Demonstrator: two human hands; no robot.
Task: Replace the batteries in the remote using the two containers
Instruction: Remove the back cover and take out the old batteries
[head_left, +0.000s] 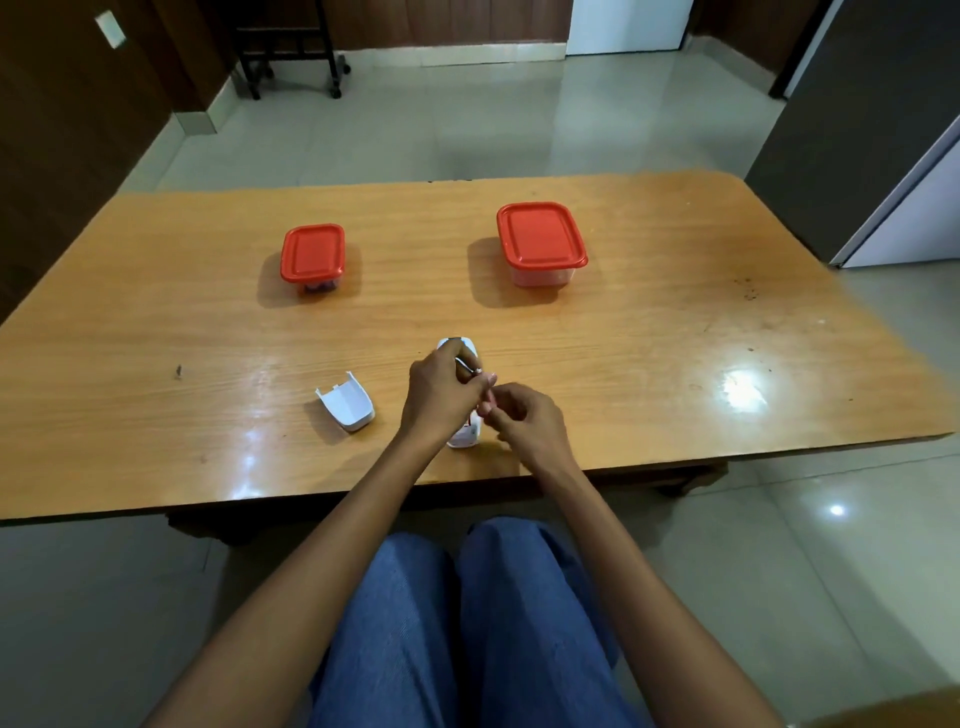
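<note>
At the near edge of the table (675, 291): remote (464, 435) in hand, back cover off.
Beyond and left of the remote: small container (312, 258), red lid on, dark items visible through its clear wall, not identifiable. Just left of the remote: battery cover (347, 408), detached, lying on the wood. Left hand (439, 392) curled round the remote, gripping it. Right hand (524, 415) at the remote's right side, fingers curled, tips meeting at its back; what they pinch, cannot tell. Beyond and right of the remote: large container (541, 243), red lid on, contents not discernible. Bare wood extends well left and well right of the remote.
</note>
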